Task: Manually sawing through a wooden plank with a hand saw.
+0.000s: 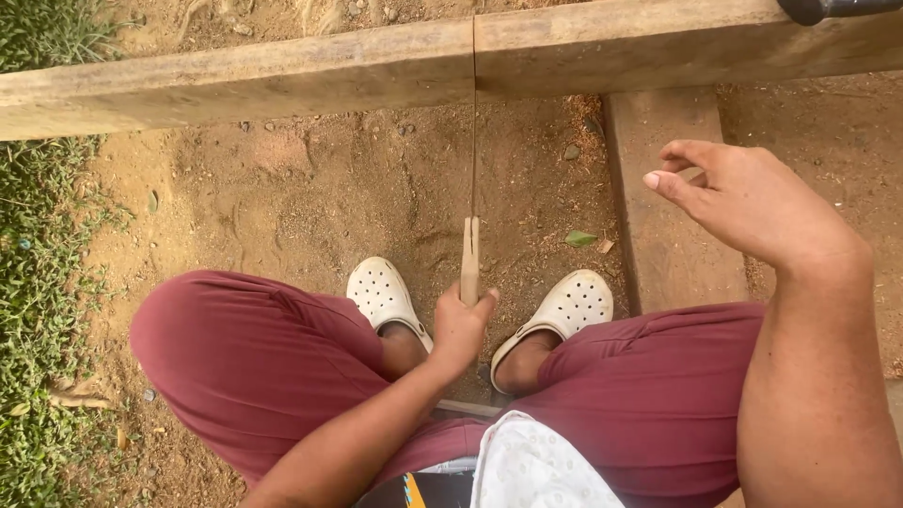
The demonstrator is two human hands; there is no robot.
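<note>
1. the left hand point(463, 325) is closed in a fist around the wooden handle point(469, 261) of a handsaw, between the person's knees.
2. the saw blade point(473, 141) is seen edge-on as a thin dark line running from the handle up to the wooden plank point(282, 75) at the top of the view.
3. the blade sits in a narrow cut point(473, 52) that crosses the plank's top face; the plank lies across the view, with its right part resting on a lower wooden block point(668, 216).
4. the right hand point(743, 198) is raised in the air over the block, fingers loosely curled and parted, holding nothing and touching nothing.
5. the person wears maroon trousers point(245, 357) and 2 white perforated clogs: 1 point(381, 292) just left of the saw handle, the other point(564, 310) just right of it.
6. the feet stand on bare sandy soil point(310, 188); grass point(38, 282) grows along the left edge.
7. a small green leaf point(580, 239) lies on the soil near the block.
8. a dark rounded object point(828, 9) shows at the top right corner; its kind cannot be told.
</note>
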